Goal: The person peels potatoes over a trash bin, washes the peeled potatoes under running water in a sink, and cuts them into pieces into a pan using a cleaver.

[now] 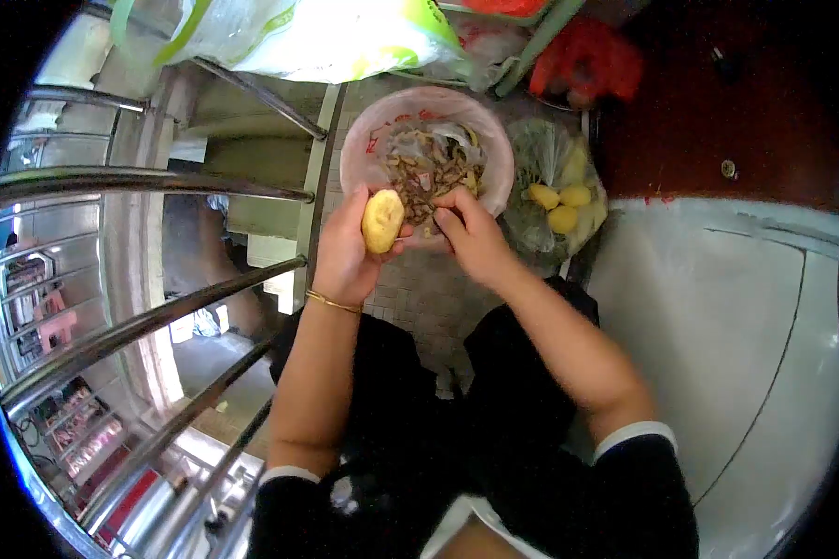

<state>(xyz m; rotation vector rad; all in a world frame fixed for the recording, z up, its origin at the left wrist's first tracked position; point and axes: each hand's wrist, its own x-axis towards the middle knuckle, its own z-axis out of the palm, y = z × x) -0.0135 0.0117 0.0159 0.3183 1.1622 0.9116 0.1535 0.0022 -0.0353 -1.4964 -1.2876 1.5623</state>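
Note:
A yellow peeled potato [382,222] rests in my left hand [347,247], which is curled round it at the near left rim of a pink bucket [357,140]. My right hand [475,233] is closed in a pinch at the near right rim; what it holds, if anything, is too small to tell. Brown peelings [429,168] lie inside the plastic-lined bucket below both hands. Right of the bucket, several yellow peeled potatoes [563,220] sit on a clear plastic bag [531,154].
Metal railings [149,184] run along the left side. A white and green plastic bag [345,42] hangs at the top. At the upper right are a red bag [587,61] and a dark red surface [699,130]. A pale panel [708,317] stands on the right.

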